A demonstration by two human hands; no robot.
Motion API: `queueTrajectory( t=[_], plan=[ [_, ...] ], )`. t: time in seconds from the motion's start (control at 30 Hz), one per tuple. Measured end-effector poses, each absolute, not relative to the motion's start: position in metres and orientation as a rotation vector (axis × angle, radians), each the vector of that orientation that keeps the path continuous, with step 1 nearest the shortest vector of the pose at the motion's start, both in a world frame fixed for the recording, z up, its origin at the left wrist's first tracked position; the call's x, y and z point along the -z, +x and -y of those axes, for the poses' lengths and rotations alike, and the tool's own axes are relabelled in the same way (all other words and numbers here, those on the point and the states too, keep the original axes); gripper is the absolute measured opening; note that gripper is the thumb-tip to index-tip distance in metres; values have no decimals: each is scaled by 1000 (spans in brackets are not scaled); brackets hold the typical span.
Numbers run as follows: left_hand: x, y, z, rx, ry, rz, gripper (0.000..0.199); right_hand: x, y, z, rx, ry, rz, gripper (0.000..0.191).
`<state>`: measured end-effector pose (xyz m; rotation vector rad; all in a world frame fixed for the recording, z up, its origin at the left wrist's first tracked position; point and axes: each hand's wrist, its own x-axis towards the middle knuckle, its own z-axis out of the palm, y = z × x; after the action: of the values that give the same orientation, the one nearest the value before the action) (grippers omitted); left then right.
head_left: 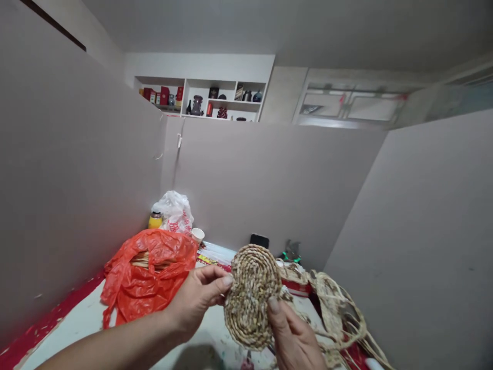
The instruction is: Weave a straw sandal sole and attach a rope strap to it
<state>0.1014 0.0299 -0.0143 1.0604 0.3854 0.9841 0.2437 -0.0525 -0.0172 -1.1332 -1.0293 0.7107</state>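
Note:
A woven straw piece [252, 298], coiled into a figure-eight shape, is held up over the table. My left hand [198, 298] pinches its left edge near the narrow middle, thumb in front. On the lower right edge, my right hand [295, 331] grips it with the thumb on the front face; its other fingers are partly hidden. Loops of braided straw cord [335, 308] lie to the right, beyond my right hand.
A red plastic bag [154, 277] with straw strips inside sits at the left. Behind it are a white plastic bag [175, 208], a yellow jar [155, 220] and a white cup [197, 235]. A dark phone [259, 240] leans against the grey partition [262, 174].

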Motion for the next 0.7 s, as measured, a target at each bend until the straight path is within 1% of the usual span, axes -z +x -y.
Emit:
queueTrajectory(
  t=[0.17,0.4,0.57,0.7],
  plan=[
    [13,105,-26,-992,1217,-463,24,17,244,50,-884,-1122,911,39],
    [11,103,-28,-866,1217,-426,22,16,250,50,-998,-1081,909,39],
    [15,102,-27,-772,1233,-410,22,9,251,57,-995,-1115,989,35],
    [19,104,-25,-753,1219,-402,21,7,252,60,-943,-1147,1023,36]
  ],
)
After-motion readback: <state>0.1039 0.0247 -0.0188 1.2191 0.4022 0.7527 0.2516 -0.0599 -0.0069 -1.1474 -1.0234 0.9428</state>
